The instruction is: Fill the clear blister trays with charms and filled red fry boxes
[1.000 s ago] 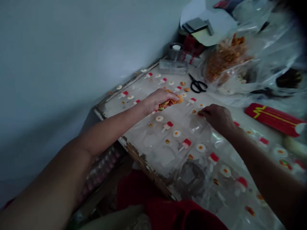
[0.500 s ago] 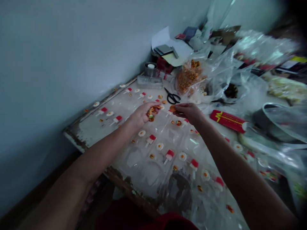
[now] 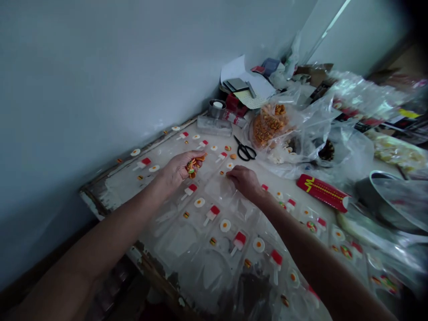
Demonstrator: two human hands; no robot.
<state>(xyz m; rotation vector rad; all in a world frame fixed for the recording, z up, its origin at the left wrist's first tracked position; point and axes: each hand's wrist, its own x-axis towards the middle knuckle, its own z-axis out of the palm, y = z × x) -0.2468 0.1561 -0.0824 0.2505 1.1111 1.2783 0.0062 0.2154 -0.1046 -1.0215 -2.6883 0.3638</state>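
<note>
Left hand (image 3: 179, 170) full of orange pieces (image 3: 192, 166), right hand (image 3: 245, 180) low over the desk (image 3: 113, 189).
The left's fingers curl round the bunch above the desk; the right's fingertips are pinched together over clear plastic (image 3: 219, 189), near a burger (image 3: 222, 173) and egg (image 3: 230, 165); whether they grip anything cannot be told. Scissors (image 3: 246, 152) lie beyond.

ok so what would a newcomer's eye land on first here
Probably the left hand, gripping a cluster of small orange pieces above the table. Next might be the bright red packet with a yellow zigzag, to the right of the right hand. Farther back, a clear bag of orange bits stands out beside the black scissors.
</note>
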